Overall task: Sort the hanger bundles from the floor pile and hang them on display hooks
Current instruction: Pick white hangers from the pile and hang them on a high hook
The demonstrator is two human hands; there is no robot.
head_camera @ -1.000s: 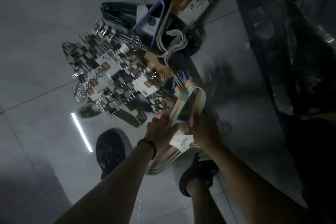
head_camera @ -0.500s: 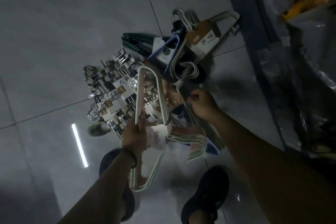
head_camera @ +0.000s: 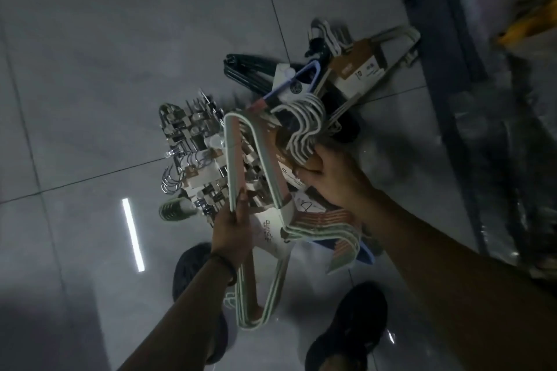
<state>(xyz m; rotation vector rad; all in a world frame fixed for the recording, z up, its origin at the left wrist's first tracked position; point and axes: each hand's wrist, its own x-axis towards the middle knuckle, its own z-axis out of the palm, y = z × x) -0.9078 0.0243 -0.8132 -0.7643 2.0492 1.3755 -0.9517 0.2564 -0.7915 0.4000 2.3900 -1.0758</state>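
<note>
Seen from the head in dim light, the left hand (head_camera: pixel 233 229) sits at 6 o'clock of the frame's middle. Its fingers (head_camera: pixel 241 205) are clenched round one arm of a pastel hanger bundle (head_camera: pixel 233 156) in green, pink and white, held up above the grey tiled floor (head_camera: pixel 90 69). The bundle's hooks (head_camera: pixel 334 232) point toward 4 o'clock. A white label (head_camera: pixel 271 235) wraps its neck, and the printed line is too blurred to read (a hand-drawn squiggle sits just beside it, toward 2 o'clock). A dark wristband (head_camera: pixel 226 265) circles the left wrist.

At 3 o'clock the right hand (head_camera: pixel 331 175) grasps a white hanger bundle (head_camera: pixel 304 126) at the neck, fingers curled round its brown card (head_camera: pixel 283 144). A "0" shows on the card's pale strip; the rest is unreadable.

The floor pile (head_camera: pixel 211 166) spreads from 9 o'clock round to 1 o'clock. It holds chrome clip hangers (head_camera: pixel 180 126), dark green hangers (head_camera: pixel 247 69) and a blue hanger (head_camera: pixel 304 72). At 1 o'clock lies a second white bundle with a brown-and-white card (head_camera: pixel 358 69), its print smeared.

Two dark shoes (head_camera: pixel 352 325) stand at 6 and 5 o'clock. A bright light streak (head_camera: pixel 132 235) lies on the tiles at 8 o'clock.
</note>
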